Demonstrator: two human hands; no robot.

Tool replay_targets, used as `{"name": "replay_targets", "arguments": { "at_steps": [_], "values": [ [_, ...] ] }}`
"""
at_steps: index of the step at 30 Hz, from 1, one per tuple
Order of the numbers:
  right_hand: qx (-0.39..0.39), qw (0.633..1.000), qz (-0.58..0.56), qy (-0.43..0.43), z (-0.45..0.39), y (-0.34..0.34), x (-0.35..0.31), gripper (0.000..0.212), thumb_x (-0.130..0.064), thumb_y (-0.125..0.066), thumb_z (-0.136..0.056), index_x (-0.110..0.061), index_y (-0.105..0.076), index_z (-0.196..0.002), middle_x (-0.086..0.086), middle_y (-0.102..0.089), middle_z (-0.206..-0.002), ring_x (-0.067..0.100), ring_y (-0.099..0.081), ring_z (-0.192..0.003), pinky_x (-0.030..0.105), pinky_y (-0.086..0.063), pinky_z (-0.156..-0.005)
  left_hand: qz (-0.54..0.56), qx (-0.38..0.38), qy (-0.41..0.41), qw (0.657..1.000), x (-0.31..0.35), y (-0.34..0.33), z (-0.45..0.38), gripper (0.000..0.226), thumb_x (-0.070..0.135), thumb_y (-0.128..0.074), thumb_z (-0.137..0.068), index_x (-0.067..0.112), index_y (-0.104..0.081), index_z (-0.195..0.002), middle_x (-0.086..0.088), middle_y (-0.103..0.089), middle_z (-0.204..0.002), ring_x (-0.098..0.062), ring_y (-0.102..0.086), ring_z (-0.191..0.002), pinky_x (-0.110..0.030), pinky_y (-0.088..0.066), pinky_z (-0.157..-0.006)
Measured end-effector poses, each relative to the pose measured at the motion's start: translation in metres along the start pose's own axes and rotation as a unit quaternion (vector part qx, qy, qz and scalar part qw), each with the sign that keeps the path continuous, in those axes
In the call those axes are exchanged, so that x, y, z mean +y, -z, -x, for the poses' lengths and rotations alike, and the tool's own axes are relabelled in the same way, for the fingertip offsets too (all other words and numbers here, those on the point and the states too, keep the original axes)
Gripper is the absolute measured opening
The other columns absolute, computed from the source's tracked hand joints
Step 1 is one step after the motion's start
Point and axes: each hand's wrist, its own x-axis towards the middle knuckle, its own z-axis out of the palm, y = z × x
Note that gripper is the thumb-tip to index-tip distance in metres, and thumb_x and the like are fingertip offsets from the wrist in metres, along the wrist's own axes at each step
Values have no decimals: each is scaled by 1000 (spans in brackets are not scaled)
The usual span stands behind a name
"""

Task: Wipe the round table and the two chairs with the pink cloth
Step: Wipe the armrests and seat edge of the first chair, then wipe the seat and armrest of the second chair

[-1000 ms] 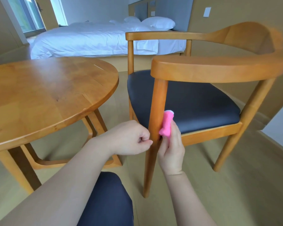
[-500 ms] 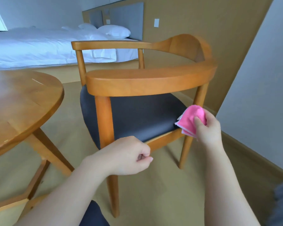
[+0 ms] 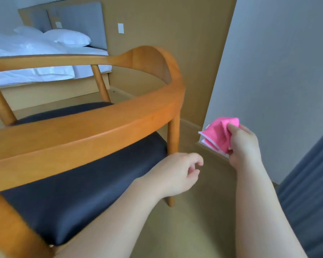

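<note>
A bedroom with a white bed (image 3: 35,58) and tan wall panelling lies behind a wooden chair (image 3: 93,127) with a dark padded seat; the round table is out of view. The right hand (image 3: 244,146) has its fingers (image 3: 233,127) pinched on the bunched pink cloth (image 3: 219,135), held in the air just right of the chair's rear leg (image 3: 172,138), while the left hand (image 3: 179,174) hangs loosely curled and holds nothing. The chair-wiping step seems in hand, and the next move likely calls for pressing the cloth onto that leg or the curved backrest.

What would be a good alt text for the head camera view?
A right hand holds a pink cloth in the air beside a wooden chair with a dark seat. The left hand, loosely curled, holds nothing.
</note>
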Motion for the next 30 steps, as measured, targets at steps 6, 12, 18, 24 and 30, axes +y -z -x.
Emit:
{"name": "replay_targets", "arguments": {
  "at_steps": [6, 12, 18, 24, 30],
  "values": [
    [-1, 999, 49, 0, -7, 7, -87, 17, -22, -52, -94, -22, -68, -98, 0, -74, -78, 17, -70, -72, 34, -53, -63, 100, 68, 5, 993, 86, 41, -84, 42, 31, -54, -91, 30, -42, -131, 15, -54, -94, -9, -49, -72, -29, -48, -72],
    [-36, 996, 78, 26, 19, -33, -264, 23, -20, -49, -96, -18, -71, -89, 9, -74, -81, 26, -72, -79, 46, -58, -73, 93, 104, -31, 990, 184, 177, -143, 43, 43, -54, -76, 41, -43, -117, 22, -48, -106, -2, -55, -92, -30, -51, -78],
    [-109, 991, 59, 49, 60, -108, -453, 30, -17, -43, -100, -16, -71, -88, 16, -74, -85, 28, -72, -81, 38, -55, -67, 99, 98, -55, 989, 267, 363, -176, 32, 34, -61, -78, 38, -51, -108, 20, -58, -94, 0, -56, -85, -30, -50, -76],
    [-146, 984, 79, 71, 109, -183, -569, 28, -37, -47, -90, -22, -70, -94, 14, -73, -92, 32, -70, -90, 52, -56, -81, 79, 104, -86, 988, 308, 515, -163, 25, 37, -63, -76, 37, -51, -98, 20, -58, -91, -1, -58, -85, -27, -50, -73],
    [-191, 976, 68, 75, 166, -238, -602, 31, -40, -46, -100, -27, -73, -92, 7, -73, -85, 20, -70, -80, 30, -52, -66, 76, 90, -114, 987, 306, 600, -120, 27, 35, -57, -72, 50, -47, -93, 26, -48, -97, -2, -55, -83, -20, -48, -69]
  ]
}}
